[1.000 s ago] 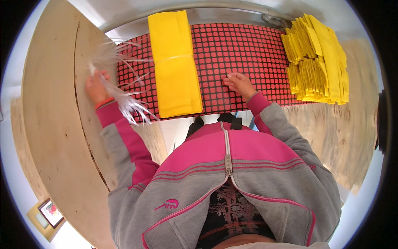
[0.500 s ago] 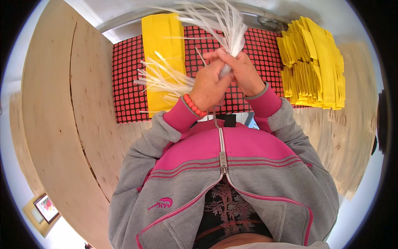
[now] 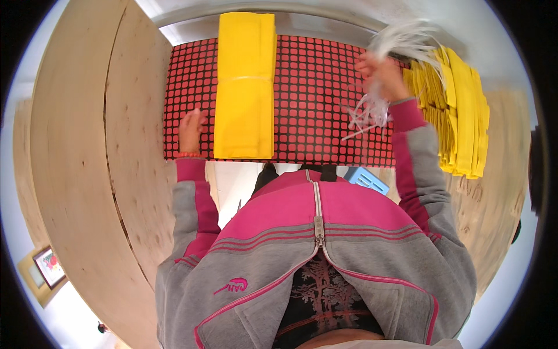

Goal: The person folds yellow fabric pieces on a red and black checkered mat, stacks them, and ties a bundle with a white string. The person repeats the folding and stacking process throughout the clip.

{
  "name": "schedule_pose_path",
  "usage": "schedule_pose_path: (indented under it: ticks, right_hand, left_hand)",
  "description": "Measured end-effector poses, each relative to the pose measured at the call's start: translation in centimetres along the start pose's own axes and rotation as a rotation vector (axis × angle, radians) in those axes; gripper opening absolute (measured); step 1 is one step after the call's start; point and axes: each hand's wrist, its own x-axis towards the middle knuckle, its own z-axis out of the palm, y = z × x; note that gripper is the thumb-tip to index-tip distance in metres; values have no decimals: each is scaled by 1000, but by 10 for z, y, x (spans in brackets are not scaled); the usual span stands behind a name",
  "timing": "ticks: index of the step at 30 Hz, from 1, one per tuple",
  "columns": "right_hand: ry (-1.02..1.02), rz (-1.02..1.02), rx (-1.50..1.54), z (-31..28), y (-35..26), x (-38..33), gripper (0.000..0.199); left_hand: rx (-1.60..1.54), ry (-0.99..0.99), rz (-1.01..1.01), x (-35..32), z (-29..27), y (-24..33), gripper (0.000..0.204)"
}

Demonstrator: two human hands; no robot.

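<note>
My right hand (image 3: 385,75) is closed around a bunch of white plastic strips (image 3: 410,39) at the right end of the checked mat. Loose ends fan out above the fist and hang below it, smeared by motion. Left of centre lies a flat stack of folded yellow material (image 3: 245,119), with a thin pale strip (image 3: 245,78) across its middle. My left hand (image 3: 190,131) rests at the mat's left end, beside that stack and apart from it. Its fingers are loosely bent and nothing shows in them.
A red-and-black checked mat (image 3: 317,99) covers the work surface. Upright folded yellow pieces (image 3: 465,116) are stacked at the right, close to my right hand. A tall wooden panel (image 3: 75,128) stands on the left. Below the mat's front edge is a blue plastic basket (image 3: 367,180).
My hands have parted from the middle. The right has carried the white strips to the right; the left has moved to the far left. Strips no longer lie over the yellow stack.
</note>
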Motion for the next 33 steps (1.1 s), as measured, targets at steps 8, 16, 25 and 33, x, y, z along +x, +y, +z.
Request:
schedule_pose_path:
  ticks: [8, 16, 25, 33]
  right_hand:
    - [-60, 494, 361, 151, 134, 31, 48]
    - [-88, 287, 167, 215, 142, 31, 50]
    - [-133, 339, 245, 309, 150, 28, 44]
    - [-127, 274, -35, 373, 114, 20, 44]
  left_hand:
    - [-186, -366, -133, 11, 26, -5, 73]
    - [-214, -477, -169, 5, 21, 3, 52]
    - [-497, -447, -210, 28, -61, 1, 34]
    - [-465, -314, -220, 18, -91, 44, 45]
